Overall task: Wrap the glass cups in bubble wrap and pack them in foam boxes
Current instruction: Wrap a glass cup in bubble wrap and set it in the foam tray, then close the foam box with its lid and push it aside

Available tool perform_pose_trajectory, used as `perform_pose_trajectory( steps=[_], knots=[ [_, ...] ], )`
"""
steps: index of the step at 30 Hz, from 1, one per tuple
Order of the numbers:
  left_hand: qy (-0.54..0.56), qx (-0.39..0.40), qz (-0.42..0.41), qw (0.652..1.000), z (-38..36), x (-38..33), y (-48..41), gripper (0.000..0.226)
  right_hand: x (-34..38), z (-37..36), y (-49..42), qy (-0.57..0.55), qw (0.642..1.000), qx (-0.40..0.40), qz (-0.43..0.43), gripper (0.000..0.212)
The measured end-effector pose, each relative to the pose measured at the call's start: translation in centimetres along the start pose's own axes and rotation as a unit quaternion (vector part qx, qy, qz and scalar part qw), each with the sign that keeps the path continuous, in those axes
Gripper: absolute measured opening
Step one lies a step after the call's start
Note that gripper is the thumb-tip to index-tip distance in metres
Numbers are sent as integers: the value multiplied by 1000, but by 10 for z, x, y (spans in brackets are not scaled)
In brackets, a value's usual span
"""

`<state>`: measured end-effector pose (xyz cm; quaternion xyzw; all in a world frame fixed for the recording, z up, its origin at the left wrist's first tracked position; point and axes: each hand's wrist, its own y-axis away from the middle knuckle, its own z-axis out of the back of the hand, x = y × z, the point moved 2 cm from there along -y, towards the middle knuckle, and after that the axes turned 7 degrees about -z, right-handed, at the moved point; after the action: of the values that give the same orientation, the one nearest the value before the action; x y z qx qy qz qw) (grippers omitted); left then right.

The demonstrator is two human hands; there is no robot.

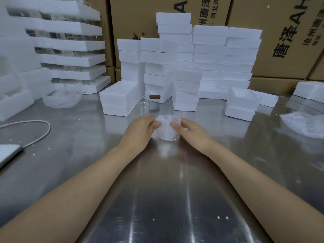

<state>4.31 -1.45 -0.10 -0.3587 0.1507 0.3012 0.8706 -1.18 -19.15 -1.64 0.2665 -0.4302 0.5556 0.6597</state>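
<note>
Both hands clasp one glass cup (168,135) from opposite sides. The left hand (140,132) curls its fingers and thumb against the cup's left side, and the right hand (191,132) does the same on the right. Bubble wrap (164,121) covers the cup and bunches over its mouth between the two thumbs. The cup stands upright on the steel table (166,199), about midway between its left and right edges.

Just behind it, toward the far edge, a bare second cup (144,104) stands with a brown wooden handle (154,97) pointing right. An open foam box (119,95) lies just left of that cup. Stacks of closed foam boxes (208,55) rise along the far edge.

Loose heaps of wrap lie near the right edge (305,123) and toward the far left corner (62,99). A white cable (42,135) loops near the left edge. Cardboard cartons (280,41) stand behind the table.
</note>
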Motion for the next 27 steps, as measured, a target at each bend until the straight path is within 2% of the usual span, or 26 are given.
perform_pose_trajectory(
  steps=[2, 4, 7, 11, 14, 19, 24, 27],
  knots=[
    [-27, -17, -18, 999, -2, -2, 1, 26, -5, 15, -7, -57, 996, -72, -15, 19],
    [-63, -54, -79, 993, -1, -10, 3, 32, -15, 40, -15, -37, 976, -211, -39, 25],
    [-123, -40, -179, 975, -2, -21, 4, 40, -37, 83, -24, 43, 918, -389, -73, 31],
    [-184, 47, -191, 963, -11, -27, -3, 42, -57, 130, -29, 180, 831, -523, -58, 56],
    [-166, 54, -175, 969, -14, -24, -9, 47, -68, 147, -39, 220, 808, -539, -87, 63],
    [-172, 56, -137, 974, -16, -24, -9, 49, -80, 158, -66, 336, 807, -476, -94, 59],
    [-192, 58, -175, 964, -19, -29, -9, 44, -85, 159, -76, 328, 821, -458, -97, 44],
    [-180, 22, -201, 963, -16, -30, -6, 39, -78, 157, -68, 302, 812, -496, -64, 38]
  ],
)
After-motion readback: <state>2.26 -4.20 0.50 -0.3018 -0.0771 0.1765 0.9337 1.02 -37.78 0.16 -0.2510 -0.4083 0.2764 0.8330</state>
